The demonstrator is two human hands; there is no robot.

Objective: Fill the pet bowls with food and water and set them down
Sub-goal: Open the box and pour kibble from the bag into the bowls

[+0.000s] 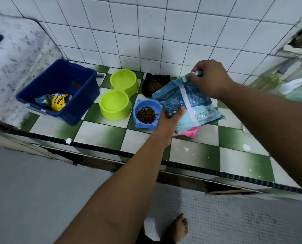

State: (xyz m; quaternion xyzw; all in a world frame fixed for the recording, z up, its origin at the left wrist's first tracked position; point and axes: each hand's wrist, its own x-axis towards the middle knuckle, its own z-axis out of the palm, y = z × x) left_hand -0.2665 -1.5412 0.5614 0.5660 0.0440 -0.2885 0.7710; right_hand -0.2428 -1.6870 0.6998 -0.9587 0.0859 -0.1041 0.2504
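A light blue pet food bag [190,101] is held over the green-and-white tiled counter [101,132]. My left hand [171,120] grips its lower side, thumb across the front. My right hand [208,78] pinches its top edge. Left of the bag sits a blue bowl [147,114] with brown kibble. Behind it a black bowl [155,85] also holds kibble. A lime green double bowl [119,95] has water in its near cup. A pink bowl [191,132] is mostly hidden beneath the bag.
A dark blue plastic bin [58,92] at the counter's left holds a yellow and blue food pouch [58,102]. White tiled wall rises behind the bowls. A patterned cloth [9,64] lies far left. My bare foot [179,228] stands on the floor below.
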